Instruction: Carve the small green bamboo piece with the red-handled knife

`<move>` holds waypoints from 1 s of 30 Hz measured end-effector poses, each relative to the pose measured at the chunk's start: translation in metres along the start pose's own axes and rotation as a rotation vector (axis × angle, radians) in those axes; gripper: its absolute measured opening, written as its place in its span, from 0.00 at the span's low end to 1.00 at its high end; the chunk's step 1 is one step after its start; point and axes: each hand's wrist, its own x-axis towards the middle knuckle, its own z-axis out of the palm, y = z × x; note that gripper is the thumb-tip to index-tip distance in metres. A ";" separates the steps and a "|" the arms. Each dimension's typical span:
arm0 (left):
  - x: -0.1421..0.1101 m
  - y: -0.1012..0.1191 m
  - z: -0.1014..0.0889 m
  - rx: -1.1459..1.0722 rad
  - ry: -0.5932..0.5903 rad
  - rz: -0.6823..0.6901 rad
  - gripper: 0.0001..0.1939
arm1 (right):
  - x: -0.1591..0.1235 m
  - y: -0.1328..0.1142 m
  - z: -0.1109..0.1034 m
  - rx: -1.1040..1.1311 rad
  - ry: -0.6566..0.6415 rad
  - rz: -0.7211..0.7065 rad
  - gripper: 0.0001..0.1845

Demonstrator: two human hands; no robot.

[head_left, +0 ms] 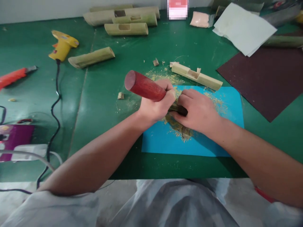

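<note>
My left hand [156, 105] is wrapped round the thick red wooden handle [146, 86] of a hand tool. The handle slants up to the left, and its working end is mostly hidden by my fingers. Close beside it, my right hand [200, 110] is closed, with its fingers curled over a dark, narrow piece [178, 108] whose kind I cannot make out. Both hands are over a blue sheet [161, 143] strewn with yellowish shavings [184, 134]. Just beyond them lies a notched bamboo piece [205, 78].
A yellow glue gun [62, 47] with a black cord and a cut bamboo tube [92, 57] lie left. Notched bamboo tubes [126, 29] line the back. Right are white paper [243, 30] and a dark brown sheet [265, 78]. An orange-red cutter [14, 77] lies far left.
</note>
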 end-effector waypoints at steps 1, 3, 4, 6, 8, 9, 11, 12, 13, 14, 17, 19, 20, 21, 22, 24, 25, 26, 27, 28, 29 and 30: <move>0.001 0.000 -0.001 -0.010 -0.010 -0.001 0.14 | 0.000 0.000 -0.001 0.003 -0.002 -0.007 0.09; 0.001 0.001 -0.003 -0.039 -0.022 -0.008 0.14 | 0.000 0.000 -0.002 0.008 -0.003 -0.002 0.09; 0.000 0.001 -0.004 -0.059 -0.035 -0.009 0.13 | 0.001 0.000 -0.002 0.014 -0.008 0.009 0.09; -0.001 0.000 -0.005 -0.091 -0.057 0.011 0.13 | 0.001 0.001 -0.002 0.024 -0.025 0.025 0.10; -0.001 -0.001 -0.005 -0.117 -0.031 0.028 0.13 | 0.002 0.001 -0.001 0.026 -0.029 0.025 0.10; -0.001 -0.001 -0.005 -0.137 -0.004 0.032 0.13 | 0.002 0.002 0.000 0.020 -0.024 0.024 0.10; 0.000 0.000 -0.004 -0.197 0.060 0.017 0.13 | 0.001 0.002 0.001 -0.006 -0.008 0.030 0.10; 0.000 0.001 -0.003 -0.224 0.074 0.003 0.13 | 0.000 0.001 0.001 -0.023 -0.002 0.031 0.11; 0.000 0.002 -0.002 -0.244 0.088 -0.003 0.13 | -0.002 0.001 -0.001 -0.041 -0.003 0.027 0.11; 0.000 0.003 -0.001 -0.250 0.090 -0.007 0.14 | -0.003 0.001 -0.004 -0.060 -0.007 0.014 0.13; -0.002 0.001 -0.001 -0.304 0.134 -0.065 0.15 | -0.010 0.001 -0.018 -0.104 0.019 -0.010 0.22; -0.003 -0.004 -0.002 -0.362 0.213 -0.131 0.14 | -0.014 0.003 -0.026 -0.103 0.017 -0.039 0.33; -0.002 -0.006 -0.002 -0.379 0.260 -0.158 0.14 | -0.016 0.005 -0.028 -0.106 -0.002 -0.050 0.39; -0.001 -0.009 -0.003 -0.383 0.300 -0.182 0.13 | -0.017 0.006 -0.029 -0.119 -0.027 -0.048 0.46; 0.000 -0.011 -0.004 -0.377 0.329 -0.200 0.14 | -0.018 0.008 -0.029 -0.130 -0.059 -0.045 0.52; 0.003 -0.013 -0.005 -0.363 0.365 -0.202 0.16 | -0.018 0.010 -0.027 -0.154 -0.137 -0.034 0.61; 0.004 -0.014 -0.006 -0.360 0.372 -0.189 0.17 | -0.017 0.010 -0.026 -0.164 -0.174 -0.030 0.63; 0.004 -0.014 -0.006 -0.357 0.372 -0.175 0.18 | -0.017 0.009 -0.024 -0.174 -0.205 -0.026 0.64; 0.004 -0.014 -0.007 -0.355 0.369 -0.162 0.19 | -0.016 0.009 -0.023 -0.185 -0.224 -0.021 0.64; 0.004 -0.014 -0.007 -0.355 0.363 -0.155 0.20 | -0.015 0.007 -0.022 -0.195 -0.231 -0.016 0.64; 0.004 -0.013 -0.008 -0.357 0.359 -0.154 0.20 | -0.013 0.006 -0.021 -0.204 -0.233 -0.012 0.64; 0.004 -0.012 -0.008 -0.360 0.357 -0.159 0.20 | -0.012 0.004 -0.020 -0.211 -0.230 -0.010 0.64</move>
